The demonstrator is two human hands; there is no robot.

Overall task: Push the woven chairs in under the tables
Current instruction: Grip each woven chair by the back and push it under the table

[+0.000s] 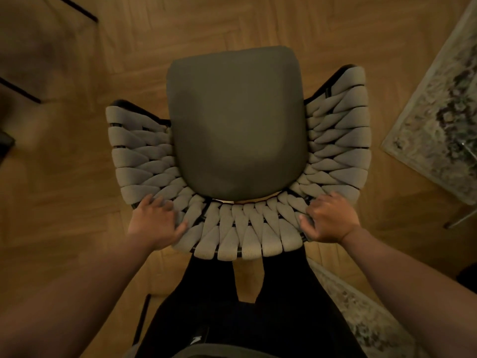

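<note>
Woven chair (pixel 242 228): grey-beige armchair of wide woven straps on a dark frame, seen from above. It stands on open herringbone wooden floor (pixel 64 189) straight in front of the person, its curved back nearest them.
Far left: thin black metal legs (pixel 77 7) cross the upper corner under a blurred pale shape. I cannot tell whether that is a table.
Left hand (pixel 154 223): grips the top rim of the backrest at its left bend, fingers curled over the straps, thumb on the inner side.
Seat: olive-grey padded cushion (pixel 237 125), nothing on it.
Right hand (pixel 327 218): grips the rim at the right bend, fingers curled tight around the straps.
Far right: patterned grey-and-cream rug (pixel 438 112) lies just beside the chair's right arm, and a slim metal leg (pixel 462 220) stands on the floor at the rug's near edge.
Risk: no tabletop shows ahead, so the chair probably needs steering first. An uneven push from one hand could swing it, so that a chair leg catches the rug edge or knocks the thin legs on either side. Dragging could scrape the wood.
</note>
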